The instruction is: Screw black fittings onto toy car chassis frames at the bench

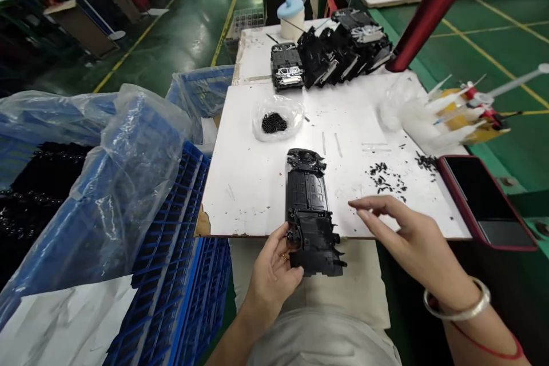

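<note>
Landmark = clear bag point(295, 112) on the desk point(240, 183). Black plastic part point(306, 191) is nearer us than the bag, slightly right, near end overhanging the desk edge. Our left hand point(270, 280) has that end, fingers closed round the left side, thumb at the bottom corner. Our right hand point(412, 240) is right of the part and off it, thumb and forefinger tips nearly together; we can't tell if a tiny bit sits between them.

Around the bag: black bits point(274, 122) inside, loose bits point(381, 180) to its right and nearer us, phone point(480, 189) farther right, similar black parts point(287, 60) beyond.

Handling, our read: light, stiff shell, a bit slick on the smooth panel. Thin prongs point(338, 256) on the right edge look snappable. Best hold is the solid long sides or the blocky near end, clear of the prongs.

Hard to see: underside of the part, whether its far end touches the desk, fingertips tucked at its left edge. Fine detail is lost black on black. Bottles right of the bag are blurred. Blue crate on the left is cut off by frame.
</note>
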`<action>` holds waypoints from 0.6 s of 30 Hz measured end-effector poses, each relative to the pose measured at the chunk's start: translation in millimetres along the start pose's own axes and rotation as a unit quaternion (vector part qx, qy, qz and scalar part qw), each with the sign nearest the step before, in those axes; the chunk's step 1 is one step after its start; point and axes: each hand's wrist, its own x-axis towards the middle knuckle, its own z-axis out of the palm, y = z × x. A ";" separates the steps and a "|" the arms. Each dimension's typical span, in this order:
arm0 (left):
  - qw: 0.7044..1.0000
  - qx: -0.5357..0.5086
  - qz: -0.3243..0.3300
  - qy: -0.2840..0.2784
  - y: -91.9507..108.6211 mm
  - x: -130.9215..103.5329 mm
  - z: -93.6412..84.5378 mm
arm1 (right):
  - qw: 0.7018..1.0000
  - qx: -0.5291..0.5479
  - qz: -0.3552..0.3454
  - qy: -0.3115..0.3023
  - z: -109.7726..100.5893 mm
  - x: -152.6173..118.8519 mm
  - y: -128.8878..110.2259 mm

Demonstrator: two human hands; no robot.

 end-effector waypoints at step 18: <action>0.988 -0.120 0.031 0.087 10.6 7.8 -28.8 | 0.985 -0.161 -0.026 -0.063 126.4 247.9 -29.6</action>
